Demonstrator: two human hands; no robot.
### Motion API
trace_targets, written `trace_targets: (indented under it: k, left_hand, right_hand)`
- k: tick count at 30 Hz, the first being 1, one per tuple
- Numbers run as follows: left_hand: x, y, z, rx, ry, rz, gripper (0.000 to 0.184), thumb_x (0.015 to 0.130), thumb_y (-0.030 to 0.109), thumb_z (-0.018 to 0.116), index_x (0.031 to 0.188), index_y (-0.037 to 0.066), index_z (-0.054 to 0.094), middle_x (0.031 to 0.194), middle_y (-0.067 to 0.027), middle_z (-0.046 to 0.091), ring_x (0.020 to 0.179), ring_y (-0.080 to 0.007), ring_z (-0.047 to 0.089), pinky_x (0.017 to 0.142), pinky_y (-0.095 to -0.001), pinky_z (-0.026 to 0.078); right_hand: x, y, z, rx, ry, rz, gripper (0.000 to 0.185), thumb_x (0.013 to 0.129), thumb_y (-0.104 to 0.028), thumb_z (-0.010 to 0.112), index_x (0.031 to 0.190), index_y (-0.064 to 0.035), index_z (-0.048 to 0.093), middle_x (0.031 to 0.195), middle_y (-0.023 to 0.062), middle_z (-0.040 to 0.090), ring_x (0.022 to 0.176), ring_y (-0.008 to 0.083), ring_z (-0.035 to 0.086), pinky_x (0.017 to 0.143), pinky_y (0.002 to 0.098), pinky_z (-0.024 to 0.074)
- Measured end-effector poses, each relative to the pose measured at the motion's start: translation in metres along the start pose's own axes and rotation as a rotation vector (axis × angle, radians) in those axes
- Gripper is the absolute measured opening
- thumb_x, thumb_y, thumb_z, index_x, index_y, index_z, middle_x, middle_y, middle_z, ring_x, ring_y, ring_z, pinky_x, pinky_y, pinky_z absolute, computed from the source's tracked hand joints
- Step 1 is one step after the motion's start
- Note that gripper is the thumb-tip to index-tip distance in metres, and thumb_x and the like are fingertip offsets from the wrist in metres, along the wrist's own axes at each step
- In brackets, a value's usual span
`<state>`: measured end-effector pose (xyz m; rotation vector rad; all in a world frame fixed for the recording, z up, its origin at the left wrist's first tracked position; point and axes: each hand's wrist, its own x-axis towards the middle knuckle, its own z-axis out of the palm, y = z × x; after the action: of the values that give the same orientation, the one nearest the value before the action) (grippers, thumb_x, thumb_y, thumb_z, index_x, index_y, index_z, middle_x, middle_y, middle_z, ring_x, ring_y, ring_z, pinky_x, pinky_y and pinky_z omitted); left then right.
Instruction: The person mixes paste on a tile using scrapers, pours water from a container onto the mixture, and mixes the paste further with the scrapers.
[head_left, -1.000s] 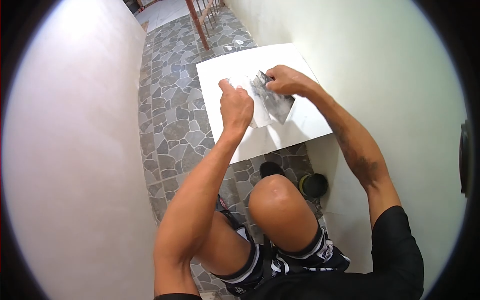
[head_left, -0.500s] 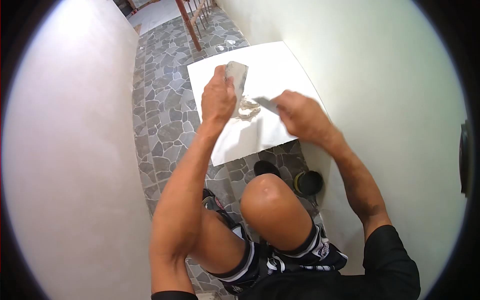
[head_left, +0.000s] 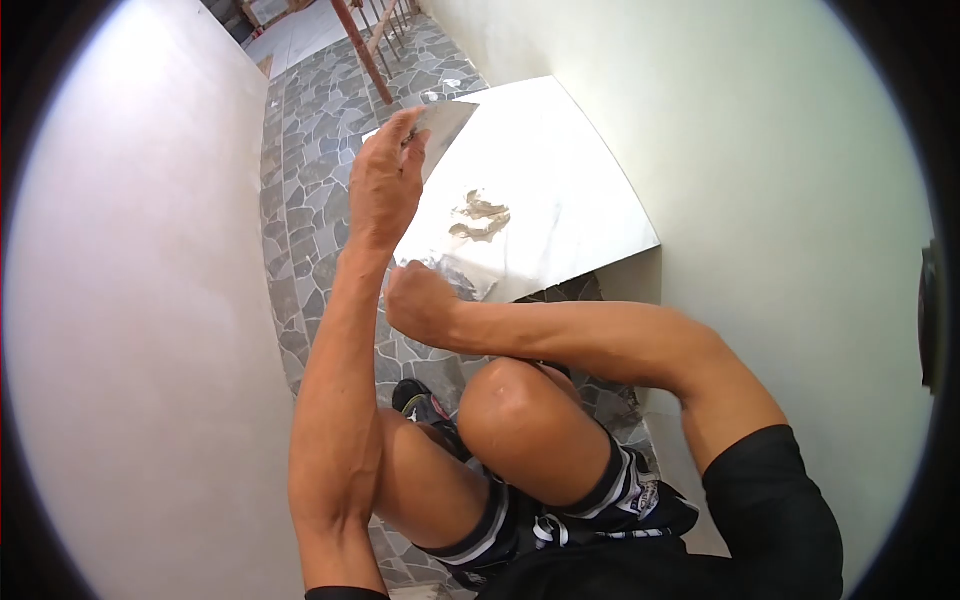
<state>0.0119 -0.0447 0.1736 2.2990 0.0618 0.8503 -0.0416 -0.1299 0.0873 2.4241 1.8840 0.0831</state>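
My left hand (head_left: 388,185) is closed on a wide putty knife; its grey, smeared blade (head_left: 447,133) reaches over the far left part of a white board (head_left: 575,190). My right hand (head_left: 425,303) is a fist at the board's near left edge. From it a second putty knife (head_left: 468,277) points right, its blade low over the board or touching it, I cannot tell which. Both handles are hidden in my fingers. Between the two blades, a patch of greyish-beige paste (head_left: 482,217) lies spread on the board.
Pale walls (head_left: 150,300) stand close on both sides of a floor of grey stone-pattern tile (head_left: 315,170). A reddish-brown post (head_left: 362,50) rises beyond the board. My knees (head_left: 508,400) are bent just below it. A dark object (head_left: 928,320) sits on the right wall.
My right hand has swept left and toward me, crossing to the board's near left edge. My left hand has shifted left and its blade now lies flatter. The paste looks flatter and more broken up.
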Motion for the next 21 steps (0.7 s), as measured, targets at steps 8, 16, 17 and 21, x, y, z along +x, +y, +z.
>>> trace_targets:
  k: [8, 16, 17, 21]
  left_hand:
    - [0.008, 0.004, -0.022, 0.053, 0.213, 0.076, 0.030, 0.100, 0.018, 0.060, 0.127, 0.005, 0.061, 0.105, -0.0168, 0.071, 0.091, -0.0250, 0.069, 0.082, -0.0378, 0.054]
    - [0.003, -0.001, -0.026, -0.125, 0.233, -0.011, 0.026, 0.099, 0.014, 0.058, 0.123, 0.006, 0.061, 0.098, -0.0184, 0.073, 0.086, -0.0297, 0.073, 0.076, -0.0405, 0.055]
    - [0.002, -0.004, -0.022, -0.127, 0.232, -0.018, 0.026, 0.099, 0.014, 0.057, 0.124, 0.006, 0.060, 0.096, -0.0180, 0.073, 0.084, -0.0296, 0.073, 0.075, -0.0406, 0.054]
    - [-0.003, -0.003, -0.020, -0.092, 0.204, -0.086, 0.026, 0.099, 0.014, 0.057, 0.124, 0.008, 0.059, 0.091, -0.0171, 0.073, 0.082, -0.0290, 0.072, 0.073, -0.0410, 0.054]
  right_hand:
    - [0.033, 0.082, 0.003, 0.007, 0.228, 0.323, 0.017, 0.082, -0.007, 0.062, 0.092, -0.0036, 0.076, 0.092, 0.0168, 0.072, 0.081, 0.0281, 0.070, 0.067, 0.0401, 0.0579]
    - [-0.045, 0.204, -0.060, 0.693, 0.071, 0.783, 0.032, 0.075, -0.016, 0.060, 0.098, 0.0024, 0.072, 0.103, 0.0264, 0.070, 0.095, 0.0383, 0.069, 0.083, 0.0421, 0.0556]
    - [-0.052, 0.206, -0.065, 0.634, 0.116, 0.756, 0.031, 0.076, -0.015, 0.060, 0.098, 0.0027, 0.071, 0.103, 0.0256, 0.070, 0.095, 0.0374, 0.069, 0.083, 0.0427, 0.0555]
    - [-0.068, 0.179, -0.062, 0.314, 0.244, 0.569, 0.022, 0.080, -0.008, 0.059, 0.097, 0.0017, 0.069, 0.099, 0.0207, 0.068, 0.094, 0.0335, 0.068, 0.082, 0.0433, 0.0553]
